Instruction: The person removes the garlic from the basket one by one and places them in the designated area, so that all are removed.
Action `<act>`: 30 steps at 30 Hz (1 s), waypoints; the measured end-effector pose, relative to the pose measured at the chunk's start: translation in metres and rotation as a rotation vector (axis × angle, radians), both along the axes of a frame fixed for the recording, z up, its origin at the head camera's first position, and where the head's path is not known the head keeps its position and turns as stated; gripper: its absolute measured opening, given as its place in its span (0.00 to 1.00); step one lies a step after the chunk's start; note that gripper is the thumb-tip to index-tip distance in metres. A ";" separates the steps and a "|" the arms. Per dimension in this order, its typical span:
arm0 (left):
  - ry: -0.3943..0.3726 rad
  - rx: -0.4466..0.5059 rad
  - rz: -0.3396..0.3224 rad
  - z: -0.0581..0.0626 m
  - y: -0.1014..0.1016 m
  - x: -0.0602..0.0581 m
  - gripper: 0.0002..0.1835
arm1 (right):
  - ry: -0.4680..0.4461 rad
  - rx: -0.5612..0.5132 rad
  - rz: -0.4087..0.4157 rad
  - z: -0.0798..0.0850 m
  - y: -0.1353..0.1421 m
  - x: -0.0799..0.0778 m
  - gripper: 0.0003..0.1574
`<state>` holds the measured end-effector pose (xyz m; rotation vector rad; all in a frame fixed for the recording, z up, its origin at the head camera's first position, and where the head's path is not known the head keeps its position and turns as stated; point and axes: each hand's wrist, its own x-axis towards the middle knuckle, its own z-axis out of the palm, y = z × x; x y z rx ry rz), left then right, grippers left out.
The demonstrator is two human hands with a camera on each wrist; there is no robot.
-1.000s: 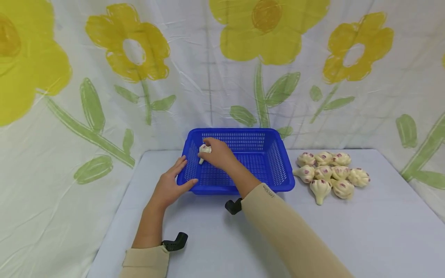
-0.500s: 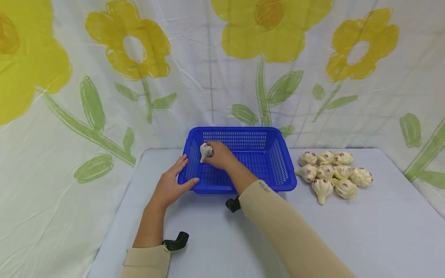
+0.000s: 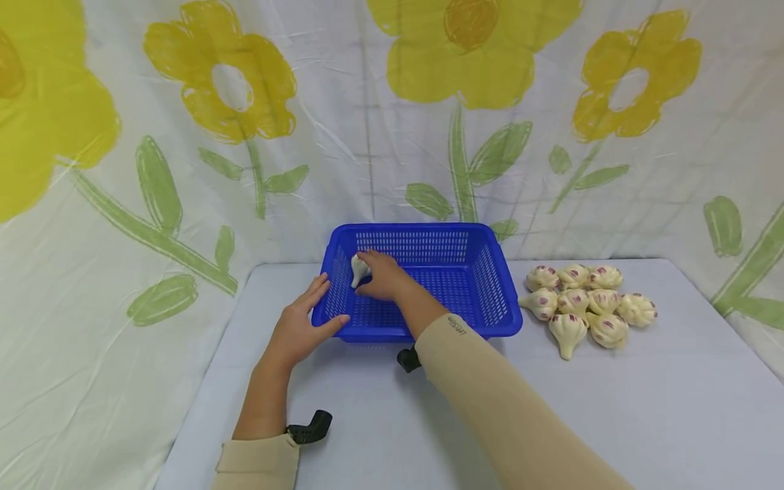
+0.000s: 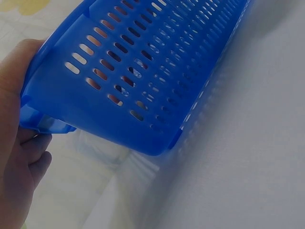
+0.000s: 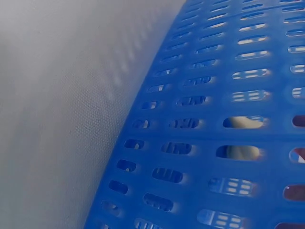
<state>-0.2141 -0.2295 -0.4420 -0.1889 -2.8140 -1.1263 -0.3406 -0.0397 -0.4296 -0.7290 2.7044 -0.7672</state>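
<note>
My left hand (image 3: 298,331) rests on the near left corner of a blue plastic basket (image 3: 512,320), fingers straight along the left rim and thumb on the front rim. In the left wrist view the fingers (image 4: 39,160) show beside the basket's rim. Inside the basket, near its left wall, is a white garlic bulb (image 3: 358,272), stem toward me. Over it is my right hand (image 3: 382,278), fingertips at the bulb's top and thumb spread apart below. Whether the fingertips still touch the bulb is hard to tell. In the right wrist view the slotted basket wall (image 5: 200,138) hides most of this hand.
Several garlic bulbs (image 3: 573,303) with purple streaks lie grouped on the white table (image 3: 612,415), right of the basket. Behind the table hangs a curtain (image 3: 343,136) with yellow flowers. A black wrist device (image 3: 311,429) sits on the left wrist.
The garlic bulb, earlier pinched in the right hand, stays near the basket's left wall. The right thumb has spread away from the fingertips. The left hand keeps its place.
</note>
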 end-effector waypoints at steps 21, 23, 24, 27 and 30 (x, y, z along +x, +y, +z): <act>0.011 -0.002 0.005 -0.001 0.001 -0.001 0.49 | 0.004 -0.078 -0.011 -0.002 0.003 0.001 0.43; 0.018 0.005 0.003 -0.001 0.001 0.000 0.48 | -0.001 -0.071 0.010 -0.002 0.002 0.000 0.43; 0.020 0.009 0.002 -0.001 0.000 0.000 0.48 | -0.007 -0.067 0.019 -0.002 0.002 0.000 0.43; 0.017 0.014 0.001 -0.001 0.000 0.000 0.48 | -0.034 -0.052 0.045 -0.002 0.002 0.001 0.43; 0.010 0.011 0.001 -0.001 0.000 0.000 0.48 | -0.063 -0.042 0.057 -0.002 0.002 0.001 0.42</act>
